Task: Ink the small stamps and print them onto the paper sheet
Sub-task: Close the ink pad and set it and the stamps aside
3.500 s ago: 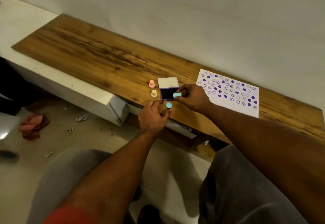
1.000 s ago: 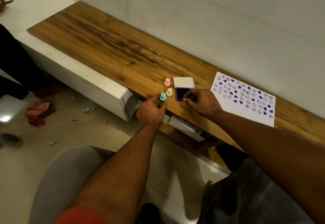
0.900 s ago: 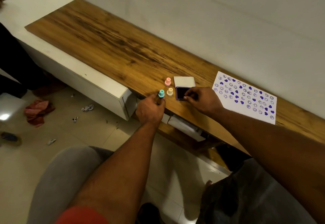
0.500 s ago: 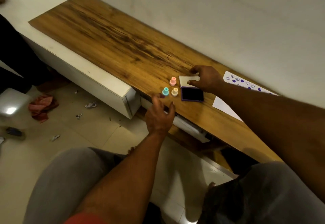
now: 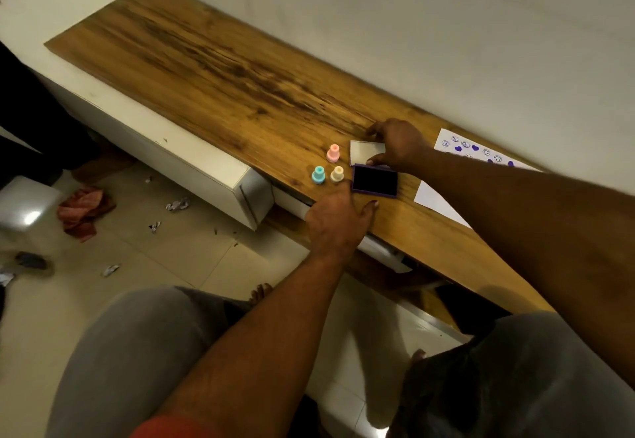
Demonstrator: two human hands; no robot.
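Observation:
Three small stamps stand upright on the wooden top: a pink stamp (image 5: 333, 153), a teal stamp (image 5: 318, 174) and a cream stamp (image 5: 337, 173). Right of them lies the open purple ink pad (image 5: 375, 180) with its white lid (image 5: 365, 152) just behind. My right hand (image 5: 397, 144) grips the lid, thumb at its near edge and fingers over its far edge. My left hand (image 5: 338, 219) rests open at the front edge, fingers spread, one fingertip by the pad's near left corner. The paper sheet (image 5: 464, 149) with purple prints lies to the right, mostly hidden by my right forearm.
The wooden top (image 5: 220, 70) runs along a white wall, with a white cabinet (image 5: 192, 166) below its left part. A red cloth (image 5: 82, 209) and paper scraps lie on the tiled floor. My knees are in front.
My left hand has let go of the teal stamp, which now stands beside the cream one. My right hand has moved from the ink pad back to its white lid.

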